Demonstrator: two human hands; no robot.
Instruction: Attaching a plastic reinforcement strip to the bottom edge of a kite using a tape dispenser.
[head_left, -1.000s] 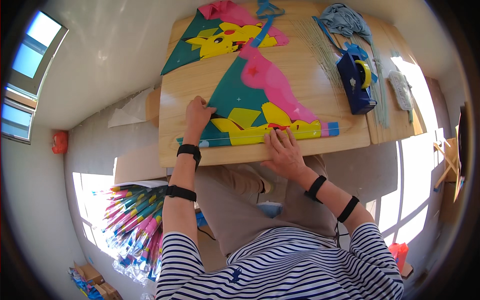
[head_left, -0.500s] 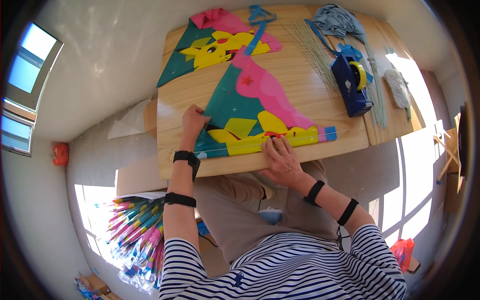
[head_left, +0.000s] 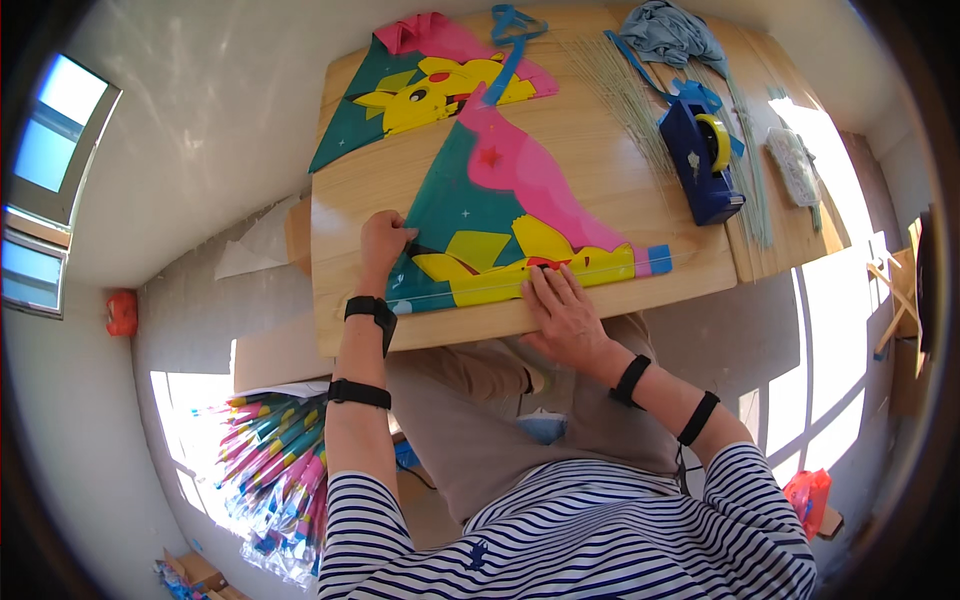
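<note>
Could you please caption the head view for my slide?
Both hands, left hand and right hand, press a colourful kite sheet flat on a wooden table.

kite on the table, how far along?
Done: the near kite lies spread flat; a second kite sits behind it. In hand: left hand pins its left corner, right hand presses the bottom edge. Left: thin sticks and tape dispenser lie unused beside it.
</note>
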